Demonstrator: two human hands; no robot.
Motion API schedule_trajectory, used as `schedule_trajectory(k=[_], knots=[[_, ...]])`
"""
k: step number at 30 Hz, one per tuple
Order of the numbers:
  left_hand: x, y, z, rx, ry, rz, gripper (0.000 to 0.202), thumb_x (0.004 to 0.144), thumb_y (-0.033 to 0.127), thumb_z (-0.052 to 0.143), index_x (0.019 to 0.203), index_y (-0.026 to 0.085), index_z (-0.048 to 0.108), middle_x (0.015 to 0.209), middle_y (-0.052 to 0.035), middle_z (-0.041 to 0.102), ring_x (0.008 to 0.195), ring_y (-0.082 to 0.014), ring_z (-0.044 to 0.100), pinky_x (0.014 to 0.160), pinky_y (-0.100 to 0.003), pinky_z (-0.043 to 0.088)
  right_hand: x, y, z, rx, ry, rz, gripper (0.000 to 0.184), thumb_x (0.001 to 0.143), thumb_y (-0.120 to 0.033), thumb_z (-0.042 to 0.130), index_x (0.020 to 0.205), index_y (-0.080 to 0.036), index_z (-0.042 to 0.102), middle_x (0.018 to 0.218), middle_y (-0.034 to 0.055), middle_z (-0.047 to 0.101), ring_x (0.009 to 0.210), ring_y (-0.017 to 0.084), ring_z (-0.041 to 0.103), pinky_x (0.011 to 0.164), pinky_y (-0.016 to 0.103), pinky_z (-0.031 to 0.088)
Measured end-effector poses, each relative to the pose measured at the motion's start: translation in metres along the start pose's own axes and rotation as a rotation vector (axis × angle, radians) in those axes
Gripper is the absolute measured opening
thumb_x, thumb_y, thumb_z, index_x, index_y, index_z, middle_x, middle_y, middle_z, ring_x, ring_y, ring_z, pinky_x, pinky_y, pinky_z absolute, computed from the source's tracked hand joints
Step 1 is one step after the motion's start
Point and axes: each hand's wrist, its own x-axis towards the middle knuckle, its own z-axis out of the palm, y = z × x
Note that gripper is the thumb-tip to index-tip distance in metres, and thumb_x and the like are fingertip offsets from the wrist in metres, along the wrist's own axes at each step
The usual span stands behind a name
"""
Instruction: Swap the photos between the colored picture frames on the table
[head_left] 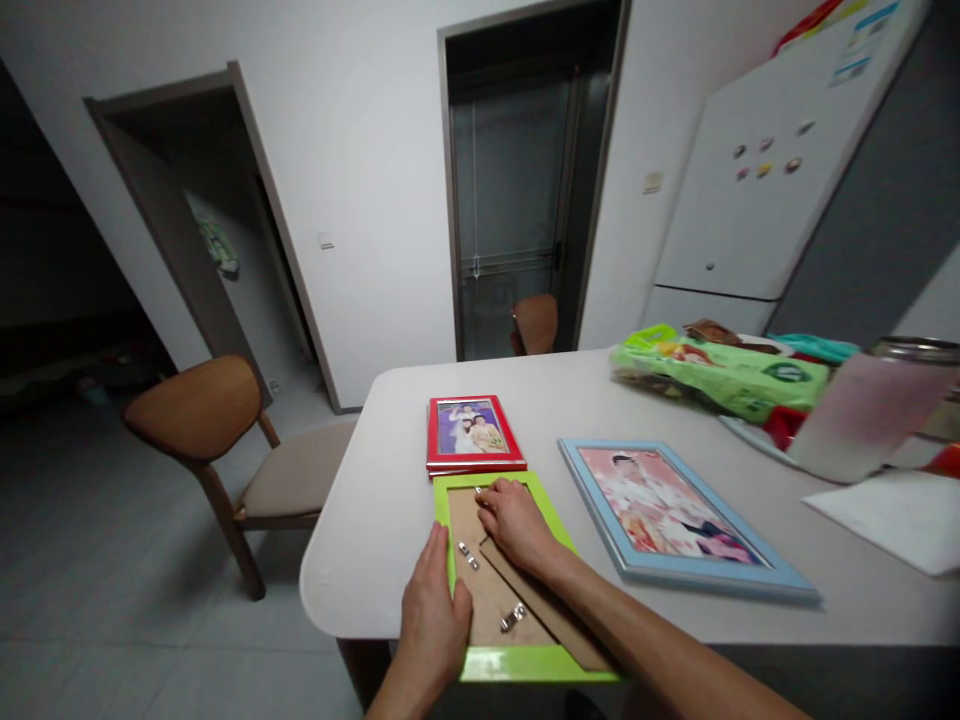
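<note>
A lime-green picture frame [525, 662] lies face down at the table's near edge, its brown backing board [480, 590] showing. My left hand [435, 605] rests along the frame's left side, fingers stretched out and thumb near the rim. Bent over the upper part of the back, my right hand [517, 525] has its fingertips closed at a small metal clip [478, 492], mostly covered by them. Two more metal pieces lie on the board: a clip [469, 556] at the left and a larger clip [513, 617] lower down. The stand flap [544, 605] runs slantwise under my right forearm.
Beyond the green frame lies a red picture frame [476, 434], apparently stacked on another. A light-blue picture frame [675, 510] lies to the right. Farther right are a green package [742, 375], a pinkish jar [874, 410] and white paper [896, 515]. A chair [292, 475] stands left.
</note>
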Motion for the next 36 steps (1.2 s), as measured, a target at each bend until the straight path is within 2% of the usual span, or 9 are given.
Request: schedule_trajectory(k=[8,14,18,21,24,28,32,36], knots=[[0.001,0.003,-0.002,0.015,-0.029,-0.035,0.059,0.064,0.011,0.041,0.122,0.005,0.032,0.128,-0.0119,0.035,0.117,-0.0179,0.031,0.099,-0.027,0.022,0.003,-0.003,-0.006,0.041,-0.016,-0.074,0.023,0.076,-0.021,0.040,0.083,-0.017,0.062,0.090,0.0056,0.059,0.083,0.016,0.048,0.075,0.026,0.031],[0.001,0.006,-0.004,0.006,-0.037,-0.051,0.061,0.063,0.010,0.041,0.123,0.004,0.032,0.128,-0.0126,0.035,0.118,-0.0178,0.031,0.100,-0.026,0.021,-0.003,-0.008,-0.016,0.080,-0.021,-0.110,0.025,0.075,-0.019,0.040,0.077,-0.017,0.064,0.084,0.0054,0.061,0.080,0.016,0.050,0.074,0.026,0.032],[0.001,0.007,-0.004,0.027,-0.044,-0.031,0.060,0.064,0.010,0.040,0.123,0.003,0.030,0.129,-0.0136,0.034,0.118,-0.0186,0.031,0.099,-0.027,0.022,-0.031,-0.002,-0.034,0.111,0.007,-0.069,0.030,0.075,-0.030,0.039,0.089,-0.015,0.061,0.095,0.0097,0.056,0.089,0.017,0.048,0.078,0.026,0.031],[0.002,0.007,-0.002,0.038,-0.041,-0.029,0.059,0.065,0.010,0.040,0.123,0.002,0.030,0.128,-0.0144,0.034,0.118,-0.0189,0.031,0.099,-0.027,0.022,-0.058,0.002,-0.044,0.121,-0.100,-0.054,0.031,0.068,-0.038,0.048,0.088,-0.018,0.061,0.088,0.0078,0.056,0.082,0.018,0.049,0.072,0.026,0.034],[0.004,0.006,0.002,0.024,-0.024,-0.032,0.059,0.066,0.010,0.041,0.123,0.004,0.030,0.129,-0.0134,0.034,0.118,-0.0185,0.030,0.100,-0.027,0.020,-0.074,0.003,-0.046,0.106,-0.131,-0.054,0.033,0.063,-0.031,0.051,0.094,-0.020,0.058,0.086,0.0063,0.054,0.080,0.018,0.050,0.071,0.026,0.034],[0.006,0.007,0.006,-0.027,-0.017,-0.053,0.056,0.069,0.016,0.043,0.123,0.008,0.031,0.129,-0.0107,0.034,0.118,-0.0181,0.030,0.099,-0.027,0.020,-0.071,0.002,-0.047,0.114,-0.091,-0.013,0.025,0.061,-0.020,0.047,0.083,-0.018,0.059,0.080,0.0058,0.054,0.075,0.016,0.050,0.067,0.023,0.035],[0.008,0.015,0.002,-0.081,-0.012,-0.077,0.053,0.072,0.027,0.046,0.120,0.007,0.036,0.127,-0.0133,0.037,0.117,-0.0205,0.032,0.097,-0.029,0.022,-0.062,0.000,-0.061,0.112,-0.068,-0.005,0.021,0.061,-0.022,0.047,0.077,-0.019,0.061,0.075,0.0054,0.055,0.071,0.016,0.050,0.063,0.023,0.036],[0.013,0.025,-0.010,-0.377,-0.001,-0.085,0.039,0.071,0.030,0.048,0.107,0.014,0.048,0.114,-0.0094,0.051,0.107,-0.0212,0.044,0.090,-0.029,0.033,-0.060,-0.017,-0.076,0.137,-0.030,-0.011,0.023,0.063,-0.025,0.049,0.081,-0.020,0.062,0.079,0.0059,0.054,0.074,0.017,0.050,0.066,0.024,0.038]])
